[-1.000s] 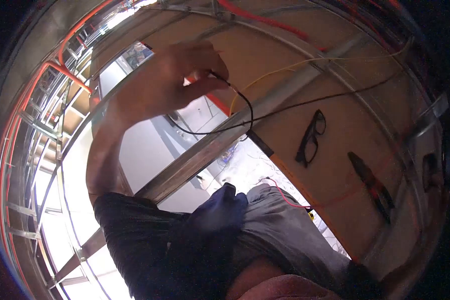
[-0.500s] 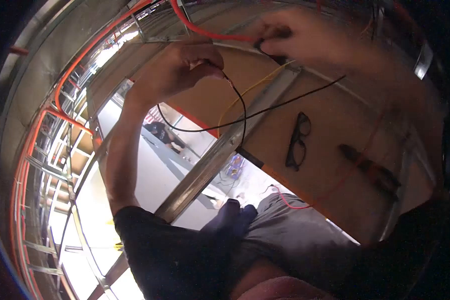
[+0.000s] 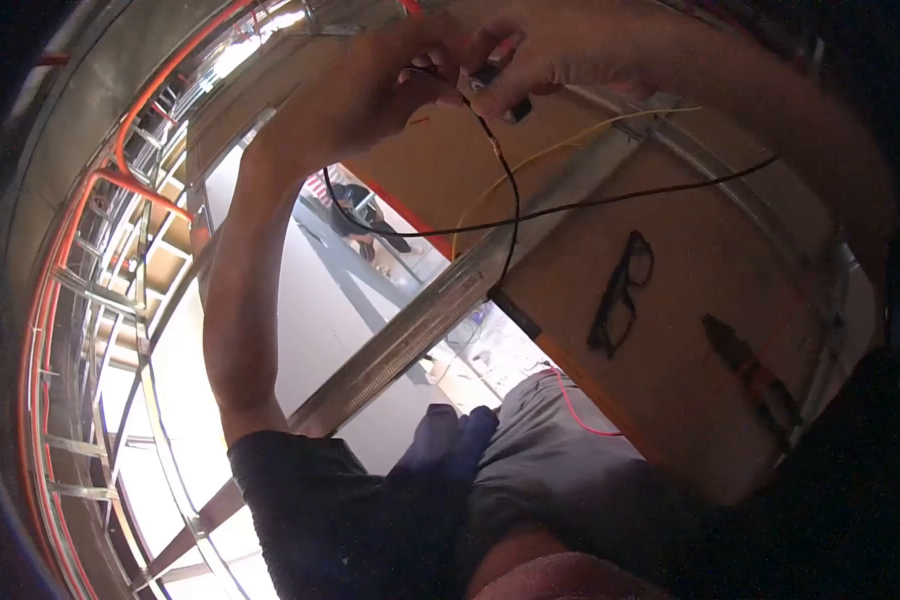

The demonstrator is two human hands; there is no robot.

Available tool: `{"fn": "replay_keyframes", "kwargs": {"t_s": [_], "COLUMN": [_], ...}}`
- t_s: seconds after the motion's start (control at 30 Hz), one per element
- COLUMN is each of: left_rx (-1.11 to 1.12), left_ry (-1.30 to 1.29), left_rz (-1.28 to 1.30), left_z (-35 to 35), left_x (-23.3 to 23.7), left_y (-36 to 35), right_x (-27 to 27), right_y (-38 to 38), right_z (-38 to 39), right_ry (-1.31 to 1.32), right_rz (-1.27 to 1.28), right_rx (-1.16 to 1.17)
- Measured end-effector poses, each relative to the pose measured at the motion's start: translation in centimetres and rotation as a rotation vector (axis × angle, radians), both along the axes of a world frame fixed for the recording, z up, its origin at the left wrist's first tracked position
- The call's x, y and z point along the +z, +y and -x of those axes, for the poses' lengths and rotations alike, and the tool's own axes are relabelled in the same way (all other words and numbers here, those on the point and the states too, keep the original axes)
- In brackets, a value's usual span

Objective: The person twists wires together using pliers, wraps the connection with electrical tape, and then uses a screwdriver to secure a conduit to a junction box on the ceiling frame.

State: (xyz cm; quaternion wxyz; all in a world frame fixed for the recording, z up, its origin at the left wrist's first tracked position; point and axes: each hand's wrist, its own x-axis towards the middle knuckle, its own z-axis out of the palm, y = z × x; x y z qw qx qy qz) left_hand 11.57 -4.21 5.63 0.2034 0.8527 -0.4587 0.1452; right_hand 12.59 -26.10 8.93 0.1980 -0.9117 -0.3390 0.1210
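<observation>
High in the head view, my left hand [image 3: 400, 85] is closed, pinching a thin black wire [image 3: 516, 200] between thumb and fingers. Just below the fingertips the wire shows a short coppery patch. Close beside it, my right hand [image 3: 570, 60] closes on a small black object [image 3: 516, 110] with a pale grey part; its kind cannot be made out. The two hands' fingertips nearly meet. From there the wire hangs down to the metal stud, and a loop of black wire crosses it toward the right.
Black-framed glasses [image 3: 622, 295] and dark pliers [image 3: 752, 375] lie on the brown board [image 3: 560, 290]. A metal stud [image 3: 400, 350] runs diagonally beside it. There is a yellow wire [image 3: 540, 160] behind, red conduit [image 3: 115, 180] at left, and another person [image 3: 355, 210] below.
My right hand has moved left, up against my left hand, bringing the small black object to the wire. Both hands sit slightly higher in view, and the whole view has shifted a little.
</observation>
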Motion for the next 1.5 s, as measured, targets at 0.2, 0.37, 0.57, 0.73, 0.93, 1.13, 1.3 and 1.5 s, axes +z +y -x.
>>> {"fn": "replay_keyframes", "kwargs": {"t_s": [0.2,0.37,0.57,0.73,0.93,1.13,1.3,1.5], "left_rx": [-0.040,-0.027,0.296,0.424,0.240,0.136,0.246,0.144], "left_ry": [-0.141,-0.393,-0.796,-0.018,0.678,0.826,0.791,0.693], "left_rz": [0.264,0.186,0.231,0.685,0.815,0.936,0.900,1.015], "left_z": [1.4,2.2,2.6,5.8,5.8,6.7,9.5,9.9], "left_x": [-1.4,-2.3,-5.2,-9.8,-12.6,-11.2,-11.4,-13.6], "left_y": [-1.3,-3.1,-3.4,-5.5,-5.9,-5.5,-3.5,-2.1], "right_x": [-4.2,-4.8,-6.3,-7.9,-7.8,-7.3,-6.1,-6.7], "right_y": [-1.1,-2.9,-2.1,-2.3,-1.5,0.1,1.8,0.8], "right_z": [-0.1,1.0,-0.4,-1.1,-0.5,0.5,3.0,1.9], "right_ry": [0.323,0.365,0.326,0.395,0.305,0.290,0.074,0.152], "right_rz": [-0.519,-0.584,-0.624,-0.654,-0.671,-0.755,-0.628,-0.498], "right_rx": [0.062,0.077,0.018,0.015,-0.023,-0.075,0.061,0.116]}}
